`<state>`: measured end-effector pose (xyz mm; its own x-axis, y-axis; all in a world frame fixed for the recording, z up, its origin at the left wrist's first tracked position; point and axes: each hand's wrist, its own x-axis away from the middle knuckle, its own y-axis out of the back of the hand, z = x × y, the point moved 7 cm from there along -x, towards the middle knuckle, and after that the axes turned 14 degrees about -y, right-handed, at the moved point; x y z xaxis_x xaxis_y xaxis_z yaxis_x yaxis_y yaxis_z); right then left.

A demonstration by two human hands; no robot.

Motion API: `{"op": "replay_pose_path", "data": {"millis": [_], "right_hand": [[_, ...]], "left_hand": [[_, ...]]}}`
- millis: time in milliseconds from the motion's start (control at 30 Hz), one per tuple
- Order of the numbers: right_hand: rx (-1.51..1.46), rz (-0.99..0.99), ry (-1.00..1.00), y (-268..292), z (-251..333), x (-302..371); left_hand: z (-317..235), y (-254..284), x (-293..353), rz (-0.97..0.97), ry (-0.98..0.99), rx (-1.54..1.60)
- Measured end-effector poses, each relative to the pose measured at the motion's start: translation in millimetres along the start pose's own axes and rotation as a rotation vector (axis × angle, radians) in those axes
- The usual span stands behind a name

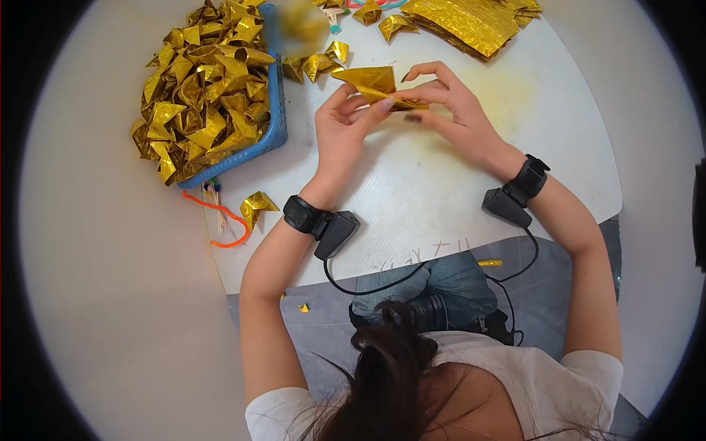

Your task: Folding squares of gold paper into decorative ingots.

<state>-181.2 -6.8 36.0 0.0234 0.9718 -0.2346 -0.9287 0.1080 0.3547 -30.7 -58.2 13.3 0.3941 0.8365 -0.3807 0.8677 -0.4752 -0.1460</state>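
Above the far middle of the white table, both hands are on a partly folded sheet of gold foil paper (370, 78). My left hand (341, 132) pinches its lower edge between thumb and fingers. From the other side, my right hand (460, 114) has fingertips pressed on the paper's right end, while its index finger is lifted off. One corner of the sheet stands up in a broad flap. Part of the paper is hidden behind the fingers. Finished-looking folded gold pieces (318, 65) lie just beyond my left hand.
A blue basket (277, 117) heaped with folded gold paper stands at the left. A stack of gold foil sheets (463, 26) lies at the far right. An orange fuzzy strip (241, 220) and one folded gold piece (257, 209) rest near my left forearm. Cables hang from both wrist devices.
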Motion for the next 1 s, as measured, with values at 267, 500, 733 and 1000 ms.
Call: {"op": "replay_pose_path", "data": {"millis": [267,500,733,1000], "right_hand": [[-0.226,0.125,-0.195,-10.8,-19.6,-3.8],[-0.45,0.278,-0.334,-6.0,-36.1,-11.9],[-0.521,0.644,-0.398,-10.8,-25.5,-6.1],[-0.433,0.692,-0.404,-13.8,-21.7,-1.7]], "left_hand": [[5.2,3.4,2.9,-0.002,0.039,-0.04],[-17.1,-10.1,-5.7,0.213,0.078,0.623],[0.6,0.2,0.7,0.562,0.1,0.319],[-5.9,-11.4,1.4,0.674,-0.095,0.113]]}}
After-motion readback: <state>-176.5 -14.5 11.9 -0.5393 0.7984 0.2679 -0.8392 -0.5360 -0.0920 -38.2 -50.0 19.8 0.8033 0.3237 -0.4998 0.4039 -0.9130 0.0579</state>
